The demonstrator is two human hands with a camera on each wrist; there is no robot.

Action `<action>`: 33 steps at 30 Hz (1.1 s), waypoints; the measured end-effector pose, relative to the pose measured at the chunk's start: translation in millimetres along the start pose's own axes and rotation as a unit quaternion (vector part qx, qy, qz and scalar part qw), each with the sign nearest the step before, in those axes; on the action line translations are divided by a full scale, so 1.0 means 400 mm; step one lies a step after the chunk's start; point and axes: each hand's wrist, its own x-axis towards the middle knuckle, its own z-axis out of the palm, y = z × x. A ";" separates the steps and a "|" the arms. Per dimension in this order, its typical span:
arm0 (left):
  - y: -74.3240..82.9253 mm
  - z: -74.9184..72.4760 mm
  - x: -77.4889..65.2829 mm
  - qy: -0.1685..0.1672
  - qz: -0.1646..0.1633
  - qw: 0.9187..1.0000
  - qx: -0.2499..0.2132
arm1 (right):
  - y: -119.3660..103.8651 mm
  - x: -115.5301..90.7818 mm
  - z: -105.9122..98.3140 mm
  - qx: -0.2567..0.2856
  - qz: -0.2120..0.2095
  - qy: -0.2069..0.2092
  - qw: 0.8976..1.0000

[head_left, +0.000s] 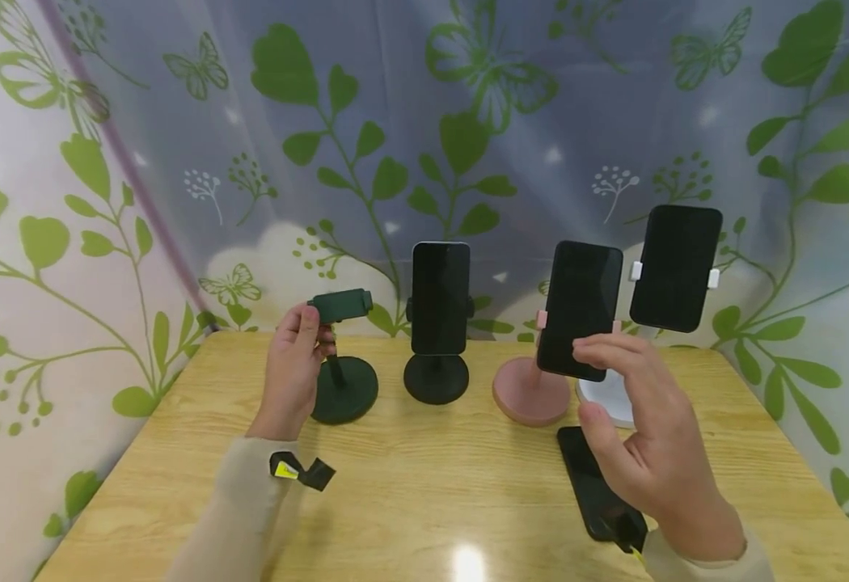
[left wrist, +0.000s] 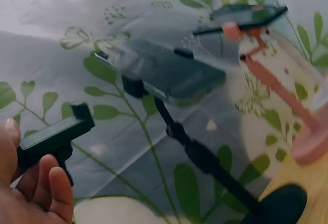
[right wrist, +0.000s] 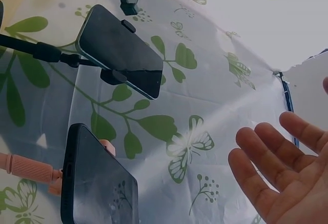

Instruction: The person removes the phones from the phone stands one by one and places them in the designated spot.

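Observation:
My left hand (head_left: 289, 372) grips the holder head of a dark green phone stand (head_left: 344, 392), thumb on one side and fingers curled behind. In the left wrist view the green clamp (left wrist: 56, 137) has no phone in it. My right hand (head_left: 661, 453) is raised, its fingers loosely bent and apart with nothing held, as the right wrist view also shows. Below it a black phone (head_left: 588, 477) lies on the table, partly covered by the hand. Just beyond the fingertips, in the head view, stands a pink phone stand (head_left: 530, 396) with a dark phone (head_left: 580, 303) clamped upright.
Between the green and pink stands is a black stand (head_left: 436, 384) holding a phone (head_left: 441, 299). At the right, a white stand (head_left: 606, 396) carries another phone (head_left: 675, 267). A leaf-patterned curtain (head_left: 366, 65) hangs behind the wooden table (head_left: 410, 493).

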 end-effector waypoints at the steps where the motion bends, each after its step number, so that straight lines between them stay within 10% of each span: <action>1: -0.004 -0.001 0.002 -0.003 0.004 1.000 0.008 | 0.001 -0.001 0.001 -0.001 0.001 -0.001 1.000; 16: 0.016 -0.002 0.000 -0.002 0.011 0.997 0.078 | 0.013 -0.008 0.002 -0.044 0.023 -0.018 0.999; 23: 0.026 -0.017 -0.002 0.005 0.048 0.976 0.212 | 0.017 -0.020 0.005 -0.061 0.039 -0.023 0.997; 29: 0.053 0.011 -0.025 0.092 0.220 0.944 0.227 | 0.017 -0.019 0.005 -0.077 0.048 -0.021 0.996; 33: 0.089 0.061 -0.062 0.081 0.351 0.914 0.189 | 0.018 -0.015 0.007 -0.086 0.045 -0.020 0.995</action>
